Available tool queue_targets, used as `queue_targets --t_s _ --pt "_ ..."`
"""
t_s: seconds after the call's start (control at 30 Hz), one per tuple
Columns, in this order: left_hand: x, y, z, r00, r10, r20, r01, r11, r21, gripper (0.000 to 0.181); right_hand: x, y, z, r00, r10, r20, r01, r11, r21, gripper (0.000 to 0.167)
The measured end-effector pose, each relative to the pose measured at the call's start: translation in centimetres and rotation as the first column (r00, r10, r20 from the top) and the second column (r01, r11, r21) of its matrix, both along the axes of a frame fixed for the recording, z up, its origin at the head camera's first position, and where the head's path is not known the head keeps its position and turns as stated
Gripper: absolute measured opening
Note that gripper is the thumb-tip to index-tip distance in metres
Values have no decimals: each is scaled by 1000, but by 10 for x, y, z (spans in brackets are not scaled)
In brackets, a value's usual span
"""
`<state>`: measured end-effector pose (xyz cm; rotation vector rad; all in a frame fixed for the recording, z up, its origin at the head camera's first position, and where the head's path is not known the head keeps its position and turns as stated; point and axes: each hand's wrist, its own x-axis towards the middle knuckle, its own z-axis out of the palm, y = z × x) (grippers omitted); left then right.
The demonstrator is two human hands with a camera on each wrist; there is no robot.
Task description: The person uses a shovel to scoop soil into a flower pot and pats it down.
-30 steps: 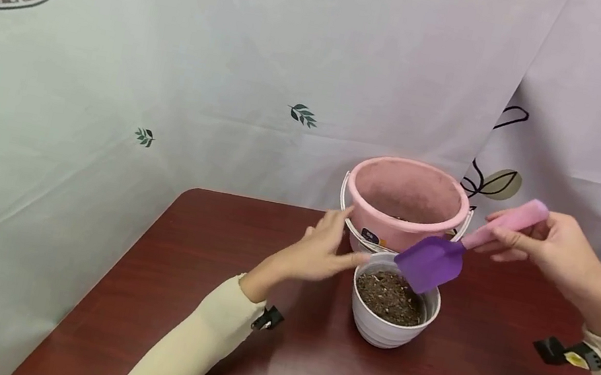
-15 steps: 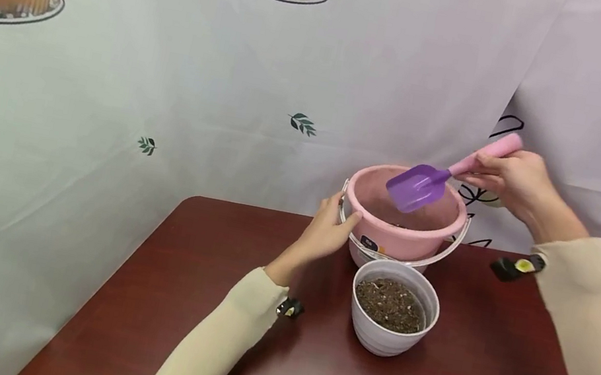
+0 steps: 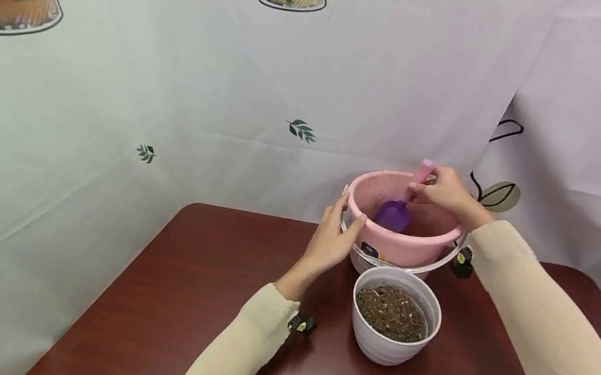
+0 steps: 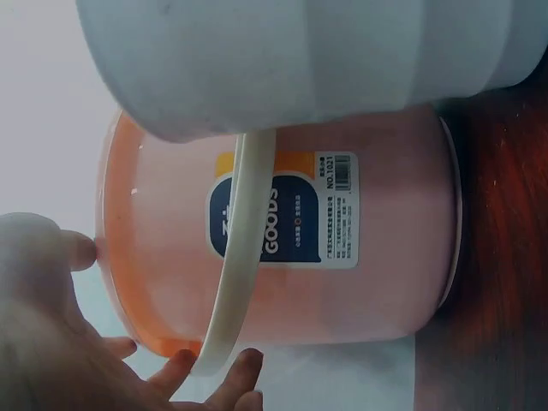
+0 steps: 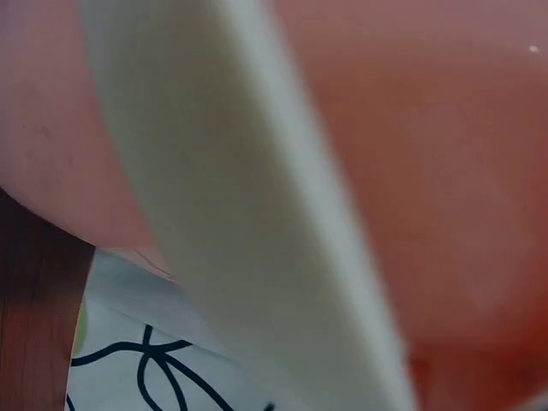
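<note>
In the head view, my right hand (image 3: 444,191) grips the pink handle of a small purple-bladed hand trowel (image 3: 394,215). Its blade points down inside the pink bucket (image 3: 404,251), and the tip is hidden behind the front rim. My left hand (image 3: 330,238) rests against the bucket's left side, thumb at the rim, fingers spread near the white bail handle (image 4: 235,265) in the left wrist view. A white pot (image 3: 389,350) of dark soil (image 3: 391,313) stands just in front of the bucket. The right wrist view shows only the blurred bail (image 5: 231,188) and bucket wall (image 5: 428,171).
Both containers stand on a dark red wooden table (image 3: 212,279), the bucket near its back edge. Behind hangs a pale cloth (image 3: 207,64) printed with plants and leaves. A small black device (image 3: 302,324) sits at the left wrist.
My right hand has carried the trowel from above the white pot, over the rim and down into the bucket. My left hand has shifted from beside the pot to the bucket's rim.
</note>
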<state>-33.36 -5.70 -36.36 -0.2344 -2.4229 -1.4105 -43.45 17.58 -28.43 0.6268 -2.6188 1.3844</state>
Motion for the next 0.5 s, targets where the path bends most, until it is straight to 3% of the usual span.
queue_targets --t_s 0.17,0.3,0.4,0.5 --pt "0 -5 2 999 -2 38 4 999 -46 69 -10 -9 -8 998 -5 -60 14 988 153 25" --pt "0 -5 3 998 -17 62 21 998 -61 71 -11 -8 -10 999 -14 -40 23 971 238 25" --pt "2 -5 4 997 -15 70 20 997 -68 72 -11 -9 -11 1000 20 21 -24 971 237 26" --pt "4 -5 4 997 -4 75 10 997 -80 72 -10 -12 -12 998 55 9 -55 957 285 24"
